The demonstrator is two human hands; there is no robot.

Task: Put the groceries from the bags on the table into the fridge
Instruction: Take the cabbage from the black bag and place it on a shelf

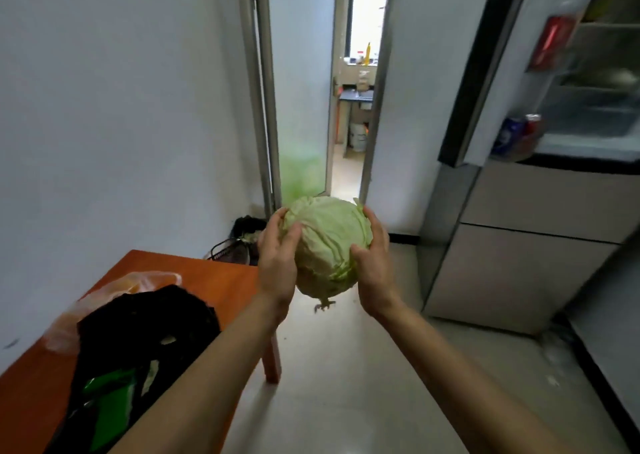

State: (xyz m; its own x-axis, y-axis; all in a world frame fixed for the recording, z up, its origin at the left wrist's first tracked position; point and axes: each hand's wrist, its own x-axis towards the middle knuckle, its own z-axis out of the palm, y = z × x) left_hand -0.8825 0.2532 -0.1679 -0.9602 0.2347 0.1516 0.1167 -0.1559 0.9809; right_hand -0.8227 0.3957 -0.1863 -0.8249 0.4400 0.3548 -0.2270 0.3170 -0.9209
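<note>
A pale green cabbage (327, 245) is held in the air between my two hands, over the floor just past the table's corner. My left hand (277, 263) grips its left side with fingers curled over the top. My right hand (372, 263) cups its right side, thumb on the front. The fridge (540, 245) stands at the right with its upper door (485, 72) swung open; cans (517, 135) sit in the door shelf. On the orange table (214, 277) at lower left lie a black bag (145, 332) and a clear plastic bag (104, 294).
A doorway (353, 107) straight ahead leads to a kitchen. A dark bin and a wire basket (239, 242) sit on the floor by the wall behind the table. Pale tiled floor (346, 384) stretches between table and fridge.
</note>
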